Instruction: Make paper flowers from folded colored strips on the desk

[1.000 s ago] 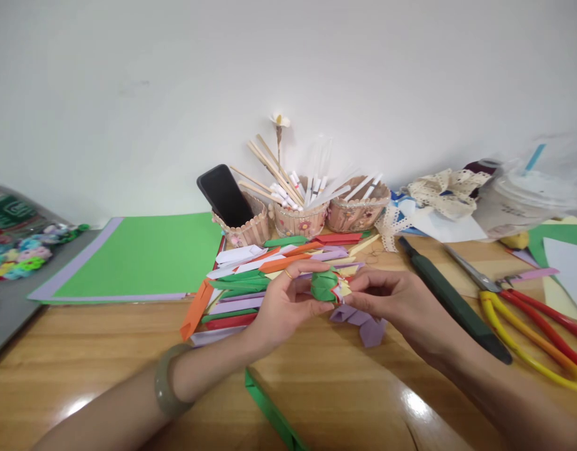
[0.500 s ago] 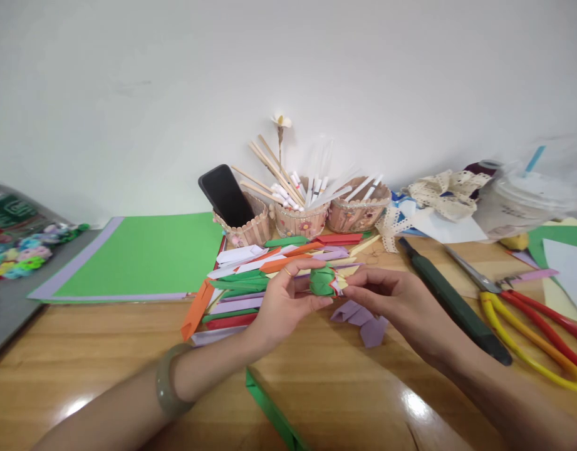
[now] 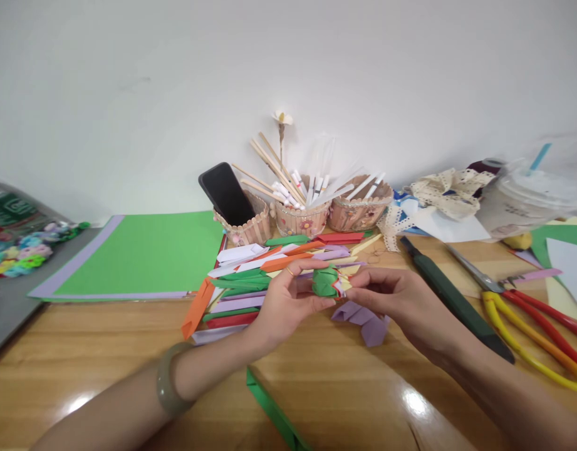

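Between my two hands, just above the table, is a small folded paper piece point(image 3: 325, 282), rounded and green on the left, with red, white and pale yellow folds on the right. My left hand point(image 3: 288, 297) grips its green end between thumb and fingers. The fingertips of my right hand point(image 3: 386, 294) pinch the yellow end. Below them lies a folded purple paper piece point(image 3: 373, 330). Several folded paper strips point(image 3: 236, 304) in orange, white, green, red and purple lie beyond and left of my left hand. Nearer me is a green folded strip point(image 3: 274, 410).
Green and purple paper sheets point(image 3: 142, 257) lie at left. Three decorated wooden holders point(image 3: 301, 222) stand at the wall, one with a phone point(image 3: 227, 194). At right are a dark green pen-shaped tool point(image 3: 457, 300), scissors point(image 3: 476, 269), lace point(image 3: 450, 194) and a lidded cup point(image 3: 523, 200).
Both hands keep their hold on the folded paper piece. It has shifted very slightly to the right; otherwise the scene looks the same.
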Demonstrator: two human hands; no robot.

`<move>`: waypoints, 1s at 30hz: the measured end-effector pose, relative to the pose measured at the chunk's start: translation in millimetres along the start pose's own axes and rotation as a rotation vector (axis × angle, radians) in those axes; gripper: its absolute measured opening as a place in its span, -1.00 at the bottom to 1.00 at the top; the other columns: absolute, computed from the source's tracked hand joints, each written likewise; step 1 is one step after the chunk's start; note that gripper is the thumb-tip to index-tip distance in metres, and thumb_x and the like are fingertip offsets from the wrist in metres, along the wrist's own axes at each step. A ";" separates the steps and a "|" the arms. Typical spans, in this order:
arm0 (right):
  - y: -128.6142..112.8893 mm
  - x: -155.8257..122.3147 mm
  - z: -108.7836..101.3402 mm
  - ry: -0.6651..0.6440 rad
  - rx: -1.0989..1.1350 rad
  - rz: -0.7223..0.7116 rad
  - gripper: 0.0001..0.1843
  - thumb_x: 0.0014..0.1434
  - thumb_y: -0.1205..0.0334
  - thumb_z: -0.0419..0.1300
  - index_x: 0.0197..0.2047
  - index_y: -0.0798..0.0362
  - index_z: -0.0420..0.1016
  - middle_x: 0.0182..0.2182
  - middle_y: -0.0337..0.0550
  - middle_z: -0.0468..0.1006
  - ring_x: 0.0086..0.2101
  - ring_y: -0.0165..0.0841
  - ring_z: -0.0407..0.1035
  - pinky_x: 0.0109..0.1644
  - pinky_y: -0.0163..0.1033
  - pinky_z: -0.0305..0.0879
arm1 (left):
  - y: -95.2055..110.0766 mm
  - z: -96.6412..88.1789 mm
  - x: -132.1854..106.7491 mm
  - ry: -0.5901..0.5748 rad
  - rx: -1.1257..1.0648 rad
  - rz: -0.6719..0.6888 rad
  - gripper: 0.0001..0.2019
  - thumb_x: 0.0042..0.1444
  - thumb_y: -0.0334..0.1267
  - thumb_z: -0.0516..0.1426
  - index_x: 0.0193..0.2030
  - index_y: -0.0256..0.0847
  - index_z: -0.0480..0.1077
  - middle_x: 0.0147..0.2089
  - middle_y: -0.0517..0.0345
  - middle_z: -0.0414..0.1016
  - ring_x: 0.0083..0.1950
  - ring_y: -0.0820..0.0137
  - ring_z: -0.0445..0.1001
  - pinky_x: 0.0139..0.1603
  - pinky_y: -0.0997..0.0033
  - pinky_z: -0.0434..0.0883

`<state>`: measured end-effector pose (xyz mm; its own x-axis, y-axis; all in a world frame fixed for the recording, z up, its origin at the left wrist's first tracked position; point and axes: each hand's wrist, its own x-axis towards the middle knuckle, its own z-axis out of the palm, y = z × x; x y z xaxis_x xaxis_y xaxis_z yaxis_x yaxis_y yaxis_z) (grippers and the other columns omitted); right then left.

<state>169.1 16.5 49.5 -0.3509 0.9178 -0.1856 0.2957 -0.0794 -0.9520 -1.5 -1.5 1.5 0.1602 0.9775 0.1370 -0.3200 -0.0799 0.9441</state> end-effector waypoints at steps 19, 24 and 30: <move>-3.2 -3.1 5.0 0.062 0.041 -0.016 -0.73 -0.04 0.05 0.22 -0.56 0.10 0.50 -0.66 -0.29 0.36 -0.63 -0.51 0.13 -0.59 -0.37 0.01 | 3.5 1.5 3.9 0.073 -0.139 -0.115 -0.59 -0.27 -0.47 0.31 -0.20 -0.15 0.43 -0.15 0.18 0.46 -0.11 0.39 0.41 -0.11 0.40 0.34; -10.0 -8.2 7.2 0.176 -0.012 -0.147 -0.74 0.04 0.09 0.15 -0.55 0.05 0.50 -0.58 -0.24 0.46 -0.54 -0.42 0.27 -0.50 -0.34 0.15 | 3.0 0.5 2.9 0.091 -0.151 -0.141 -0.59 -0.25 -0.45 0.30 -0.18 -0.11 0.43 -0.09 0.19 0.43 -0.05 0.40 0.36 -0.14 0.46 0.33; -6.1 -8.4 7.0 0.189 -0.099 -0.211 -0.78 0.05 0.11 0.17 -0.48 0.04 0.53 -0.47 -0.16 0.54 -0.43 -0.34 0.37 -0.41 -0.30 0.25 | -0.8 -2.3 2.3 0.061 -0.140 -0.125 -0.58 -0.21 -0.43 0.30 -0.14 -0.09 0.41 -0.08 0.20 0.43 -0.08 0.41 0.39 -0.11 0.43 0.32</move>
<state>164.1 6.6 55.2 -0.2451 0.9669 0.0716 0.3218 0.1508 -0.9347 -3.0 1.3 0.4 0.1515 0.9885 -0.0014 -0.4286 0.0669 0.9010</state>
